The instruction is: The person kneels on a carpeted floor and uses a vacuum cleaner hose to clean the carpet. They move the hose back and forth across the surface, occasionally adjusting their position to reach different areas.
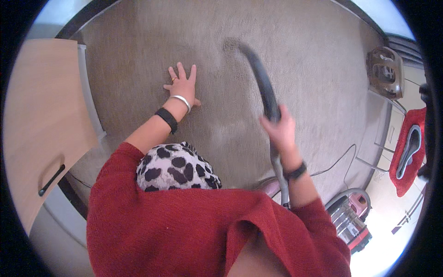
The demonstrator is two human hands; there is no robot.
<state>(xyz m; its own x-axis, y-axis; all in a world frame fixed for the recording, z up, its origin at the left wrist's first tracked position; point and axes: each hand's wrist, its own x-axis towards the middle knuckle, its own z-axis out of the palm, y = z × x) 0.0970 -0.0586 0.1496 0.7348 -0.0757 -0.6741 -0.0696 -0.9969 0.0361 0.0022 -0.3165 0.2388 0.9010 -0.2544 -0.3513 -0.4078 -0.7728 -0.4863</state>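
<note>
My right hand, a little blurred, is closed around the dark curved handle tube of a vacuum cleaner. The tube's far tip meets the carpet, where a small darker, rougher patch shows. From behind the hand, a grey hose runs back past my sleeve. My left hand rests palm down on the carpet with its fingers spread, holding nothing. The vacuum cleaner's body, with a clear bin and pink and red parts, stands at lower right, partly hidden by my arm.
A light wood cabinet with a black handle borders the left side. A thin cable crosses the floor at right. Farther right are a brown rounded appliance or case and a red cloth with a grey-edged item on it.
</note>
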